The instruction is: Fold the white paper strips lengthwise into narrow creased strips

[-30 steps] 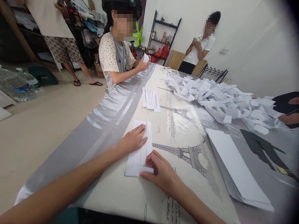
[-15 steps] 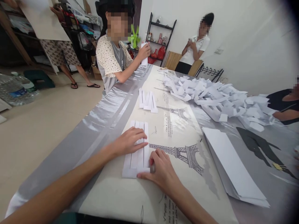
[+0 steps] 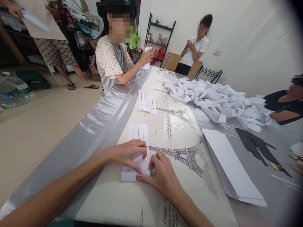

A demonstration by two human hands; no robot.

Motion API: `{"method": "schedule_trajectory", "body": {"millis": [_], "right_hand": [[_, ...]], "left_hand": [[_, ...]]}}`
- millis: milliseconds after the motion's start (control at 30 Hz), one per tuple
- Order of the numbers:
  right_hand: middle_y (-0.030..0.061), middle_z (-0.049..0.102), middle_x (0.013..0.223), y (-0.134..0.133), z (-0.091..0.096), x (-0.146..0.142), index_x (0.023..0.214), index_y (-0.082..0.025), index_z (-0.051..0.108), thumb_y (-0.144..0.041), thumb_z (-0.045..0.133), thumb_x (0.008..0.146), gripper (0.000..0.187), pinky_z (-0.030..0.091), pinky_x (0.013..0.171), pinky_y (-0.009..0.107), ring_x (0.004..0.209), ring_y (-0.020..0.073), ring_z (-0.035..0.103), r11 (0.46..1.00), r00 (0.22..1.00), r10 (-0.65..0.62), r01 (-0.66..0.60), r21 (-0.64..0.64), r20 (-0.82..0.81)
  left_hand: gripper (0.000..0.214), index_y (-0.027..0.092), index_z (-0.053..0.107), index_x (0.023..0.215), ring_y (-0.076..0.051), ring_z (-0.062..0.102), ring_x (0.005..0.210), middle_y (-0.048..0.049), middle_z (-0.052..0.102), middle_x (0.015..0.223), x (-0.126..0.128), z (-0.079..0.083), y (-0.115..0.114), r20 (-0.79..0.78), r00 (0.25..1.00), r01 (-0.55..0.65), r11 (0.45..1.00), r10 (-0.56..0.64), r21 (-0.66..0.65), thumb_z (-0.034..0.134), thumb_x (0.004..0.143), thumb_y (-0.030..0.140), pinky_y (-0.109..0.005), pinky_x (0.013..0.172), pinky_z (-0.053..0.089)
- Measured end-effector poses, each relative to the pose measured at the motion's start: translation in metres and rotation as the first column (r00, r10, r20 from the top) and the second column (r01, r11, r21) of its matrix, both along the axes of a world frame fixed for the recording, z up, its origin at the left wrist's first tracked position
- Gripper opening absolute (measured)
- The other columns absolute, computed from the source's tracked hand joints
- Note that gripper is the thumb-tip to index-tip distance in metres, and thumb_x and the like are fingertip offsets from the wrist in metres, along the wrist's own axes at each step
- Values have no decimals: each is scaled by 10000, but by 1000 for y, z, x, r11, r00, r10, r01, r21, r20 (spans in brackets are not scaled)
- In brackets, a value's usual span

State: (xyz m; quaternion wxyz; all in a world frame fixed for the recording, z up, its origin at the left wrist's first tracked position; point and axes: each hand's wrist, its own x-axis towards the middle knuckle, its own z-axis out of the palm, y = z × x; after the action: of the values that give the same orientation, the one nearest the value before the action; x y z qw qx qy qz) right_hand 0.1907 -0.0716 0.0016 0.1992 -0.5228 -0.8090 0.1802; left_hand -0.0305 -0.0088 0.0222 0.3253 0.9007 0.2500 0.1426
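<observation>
White folded paper (image 3: 131, 130), with long parallel slits or strip edges running up it, lies flat on the printed tablecloth in front of me. Its near edge is turned up into a narrow band. My left hand (image 3: 129, 153) rests across the strips, fingers bent and apart, thumb reaching down to the folded band. At the near right corner my right hand (image 3: 162, 171) pinches the band, thumb below and curled fingers above. Farther up the table sits a smaller group of white paper strips (image 3: 148, 102), apart from both hands.
A heap of white paper pieces (image 3: 213, 94) covers the far right. Nearer are a stack of white sheets (image 3: 233, 167) and a dark flat item (image 3: 258, 146). One person (image 3: 113, 60) across the table holds white paper (image 3: 147, 60); other people are around the room.
My left hand has slid toward me down the strips, its thumb now at the folded band. My right hand stays at the near corner. The view has shifted slightly.
</observation>
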Motion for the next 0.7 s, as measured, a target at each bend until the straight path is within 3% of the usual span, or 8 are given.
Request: {"method": "schedule_trajectory", "body": {"millis": [167, 300, 367, 500, 700], "right_hand": [[20, 575, 867, -1, 8, 1, 730, -216, 508, -418, 972, 555, 535, 482, 758, 388, 831, 235, 560, 999, 999, -23, 22, -27, -29], [14, 602, 826, -17, 14, 14, 756, -215, 629, -303, 795, 809, 195, 473, 679, 309, 753, 186, 575, 979, 974, -73, 29, -201, -214], [7, 593, 763, -27, 14, 21, 736, -222, 682, -245, 689, 880, 146, 438, 601, 278, 660, 159, 545, 958, 956, -85, 1, -286, -281], [3, 583, 753, -39, 9, 24, 800, -233, 742, -181, 681, 845, 92, 430, 580, 266, 634, 149, 526, 944, 937, -117, 2, -331, -328], [-1, 571, 750, -33, 12, 16, 748, -216, 728, -204, 682, 834, 97, 422, 570, 264, 596, 129, 497, 915, 908, -218, 63, -398, -357]], "left_hand": [[361, 231, 587, 969, -237, 493, 993, -28, 569, 1051, 1, -8, 1, 4, 1000, -20, 1000, 20, 21, 767, 836, 515, -318, 823, 387], [361, 236, 571, 975, -237, 489, 1016, -28, 561, 1072, 0, -12, 1, 8, 999, -31, 999, 31, 8, 774, 833, 498, -318, 849, 390], [353, 240, 560, 970, -238, 488, 1029, -25, 559, 1079, 0, -11, 0, 0, 999, -32, 999, 32, 1, 767, 839, 495, -316, 860, 391], [345, 239, 550, 959, -233, 486, 1016, -20, 556, 1066, 0, -8, 0, -13, 999, -32, 999, 32, 0, 757, 844, 489, -314, 854, 387], [355, 236, 549, 948, -236, 482, 1010, -23, 552, 1053, 1, -9, 1, -2, 1000, -28, 1000, 28, -10, 763, 833, 494, -324, 853, 390]]}}
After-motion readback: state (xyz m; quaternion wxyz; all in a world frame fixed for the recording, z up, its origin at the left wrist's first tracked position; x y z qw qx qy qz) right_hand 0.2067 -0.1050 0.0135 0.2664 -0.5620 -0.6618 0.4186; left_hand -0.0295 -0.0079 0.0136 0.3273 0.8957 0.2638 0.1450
